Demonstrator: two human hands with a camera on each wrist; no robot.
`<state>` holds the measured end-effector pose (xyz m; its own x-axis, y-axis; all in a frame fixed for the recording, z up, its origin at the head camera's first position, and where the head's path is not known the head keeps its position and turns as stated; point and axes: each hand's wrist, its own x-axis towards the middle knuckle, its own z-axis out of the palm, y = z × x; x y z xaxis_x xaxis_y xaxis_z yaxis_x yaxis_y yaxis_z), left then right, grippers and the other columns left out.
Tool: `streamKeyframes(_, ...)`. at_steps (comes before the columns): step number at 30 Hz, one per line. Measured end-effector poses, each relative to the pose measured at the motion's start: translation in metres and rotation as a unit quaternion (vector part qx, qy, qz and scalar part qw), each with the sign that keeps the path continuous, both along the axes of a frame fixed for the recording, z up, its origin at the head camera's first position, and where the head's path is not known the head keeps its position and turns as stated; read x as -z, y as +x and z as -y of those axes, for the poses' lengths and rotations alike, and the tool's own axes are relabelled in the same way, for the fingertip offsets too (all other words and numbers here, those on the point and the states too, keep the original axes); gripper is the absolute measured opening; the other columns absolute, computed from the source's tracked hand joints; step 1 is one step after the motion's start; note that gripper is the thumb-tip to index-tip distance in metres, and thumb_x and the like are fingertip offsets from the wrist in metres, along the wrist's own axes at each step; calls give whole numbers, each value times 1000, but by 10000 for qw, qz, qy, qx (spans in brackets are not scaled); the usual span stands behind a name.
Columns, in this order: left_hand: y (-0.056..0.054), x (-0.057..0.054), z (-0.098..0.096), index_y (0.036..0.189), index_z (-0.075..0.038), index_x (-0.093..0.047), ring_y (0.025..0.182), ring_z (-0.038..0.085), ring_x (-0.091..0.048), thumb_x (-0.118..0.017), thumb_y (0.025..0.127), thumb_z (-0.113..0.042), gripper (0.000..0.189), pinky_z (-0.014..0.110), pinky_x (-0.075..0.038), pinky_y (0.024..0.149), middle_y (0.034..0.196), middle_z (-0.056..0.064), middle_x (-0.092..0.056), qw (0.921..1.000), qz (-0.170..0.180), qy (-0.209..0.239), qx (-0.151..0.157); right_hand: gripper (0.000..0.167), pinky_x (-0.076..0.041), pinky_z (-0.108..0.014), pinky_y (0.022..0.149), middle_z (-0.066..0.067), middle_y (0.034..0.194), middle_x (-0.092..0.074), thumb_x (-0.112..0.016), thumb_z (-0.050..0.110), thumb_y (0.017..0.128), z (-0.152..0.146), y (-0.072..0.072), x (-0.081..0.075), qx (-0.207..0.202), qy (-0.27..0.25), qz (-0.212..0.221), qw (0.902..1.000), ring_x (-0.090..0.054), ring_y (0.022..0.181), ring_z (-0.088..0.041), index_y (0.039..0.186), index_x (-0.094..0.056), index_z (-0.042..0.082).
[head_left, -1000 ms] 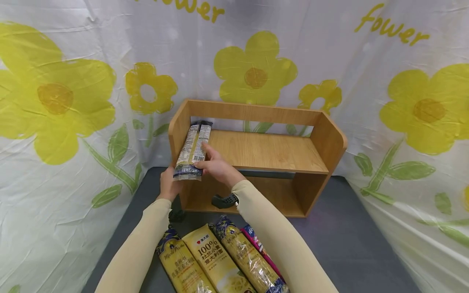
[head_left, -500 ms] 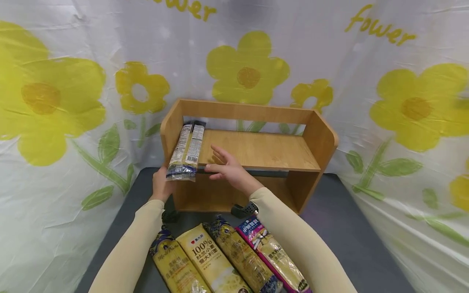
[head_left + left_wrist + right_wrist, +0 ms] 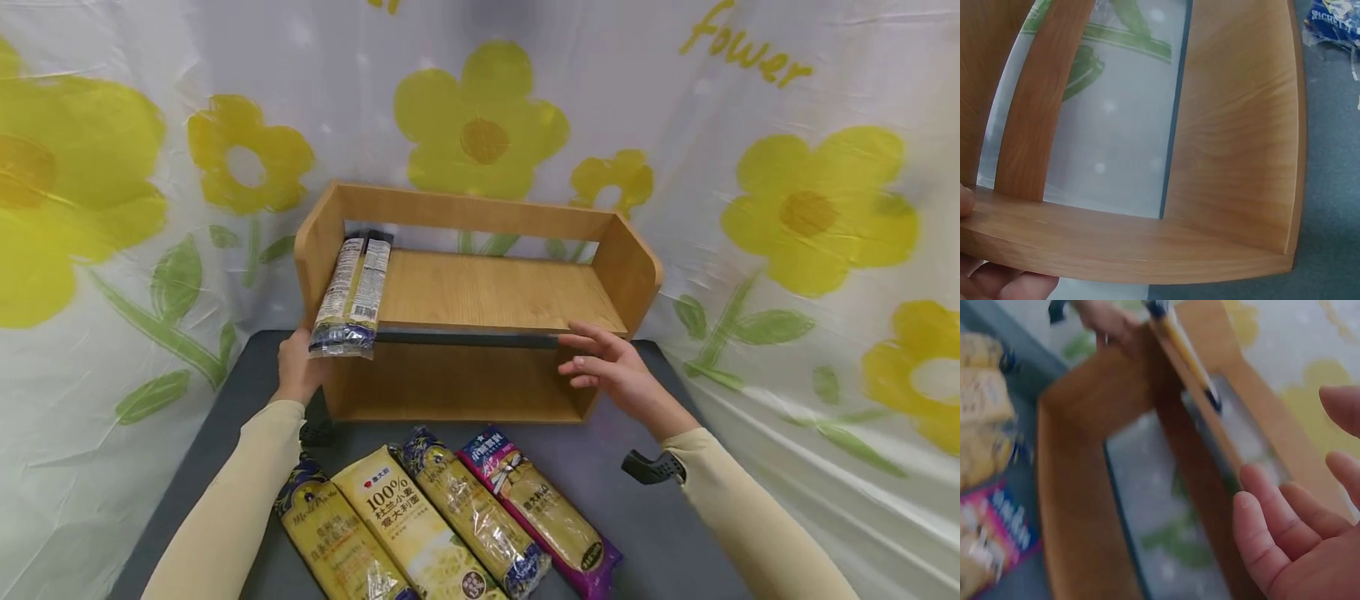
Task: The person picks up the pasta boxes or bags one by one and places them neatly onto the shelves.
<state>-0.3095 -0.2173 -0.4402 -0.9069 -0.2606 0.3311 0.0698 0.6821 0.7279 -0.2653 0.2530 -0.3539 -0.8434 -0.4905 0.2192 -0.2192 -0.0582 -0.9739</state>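
Observation:
My left hand (image 3: 298,367) grips the left side panel of a two-tier wooden shelf (image 3: 495,287). In the left wrist view, its thumb and fingers (image 3: 1019,286) lie on opposite faces of that panel. A spaghetti pack (image 3: 352,292), its printed back upward, lies on the upper board along the left panel, its clear end jutting past the front edge. At the shelf's right end, my right hand (image 3: 615,371) is held with fingers spread and nothing in them. The right wrist view is blurred; there the right hand (image 3: 1297,544) appears beside the shelf frame.
In front of the shelf, on the dark table (image 3: 660,517), several pasta packs lie side by side: a yellow one (image 3: 337,533), a cream one (image 3: 423,525), another yellow one (image 3: 472,508) and a pink one (image 3: 543,508). A flower-printed curtain (image 3: 480,83) hangs behind.
My right hand has let go of the spaghetti pack on the upper board and moved right to the shelf's far end. The left hand stays at the left panel. The head view has shifted slightly.

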Motion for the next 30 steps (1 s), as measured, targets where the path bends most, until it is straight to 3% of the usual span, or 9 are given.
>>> streamKeyframes(2, 0, -1, 1, 117, 15, -60, 77, 46, -65, -46, 102, -18, 39, 46, -50, 59, 96, 36, -67, 10000, -14, -24, 36, 50, -59, -24, 80, 8, 132, -67, -51, -2, 102, -27, 10, 9, 86, 19, -26, 10000, -75, 99, -9, 144, -55, 25)
streamKeyframes(8, 0, -5, 8, 111, 17, -61, 67, 42, -60, -47, 101, -14, 36, 41, -44, 51, 85, 33, -63, 9998, -131, -161, -24, 50, -59, -24, 80, 13, 127, -70, -49, -2, 103, -79, 40, 53, 638, 160, 168, 9977, -75, 98, -8, 137, -58, 34)
streamKeyframes(13, -3, -3, 6, 113, 16, -62, 61, 37, -58, -45, 103, -15, 37, 33, -38, 48, 78, 28, -61, 9999, -27, -145, 43, 49, -59, -25, 78, 18, 122, -71, -50, 0, 103, -102, 65, 102, 1253, 378, 584, 9897, -74, 95, -6, 131, -58, 40)
streamKeyframes(18, -4, -1, 1, 116, 16, -62, 66, 41, -60, -45, 103, -15, 37, 39, -43, 52, 83, 31, -63, 9999, 22, -141, 84, 46, -59, -27, 79, 18, 119, -71, -51, 5, 104, -110, 82, 142, 1634, 422, 1129, 9792, -74, 94, -7, 127, -57, 44)
streamKeyframes(24, -3, -2, -3, 116, 17, -62, 73, 46, -63, -46, 103, -16, 39, 47, -49, 58, 89, 34, -65, 9999, -29, -88, 59, 42, -58, -30, 81, 18, 113, -72, -55, 9, 103, -104, 90, 167, 2004, 431, 1734, 9633, -74, 93, -9, 120, -58, 48)
streamKeyframes(30, -2, -3, -1, 119, 17, -61, 71, 44, -63, -46, 103, -17, 40, 36, -44, 52, 90, 35, -66, 10000, -60, -43, -6, 40, -57, -30, 82, 13, 117, -72, -57, 12, 103, -94, 92, 180, 1950, 536, 1973, 9593, -73, 94, -8, 120, -58, 48)
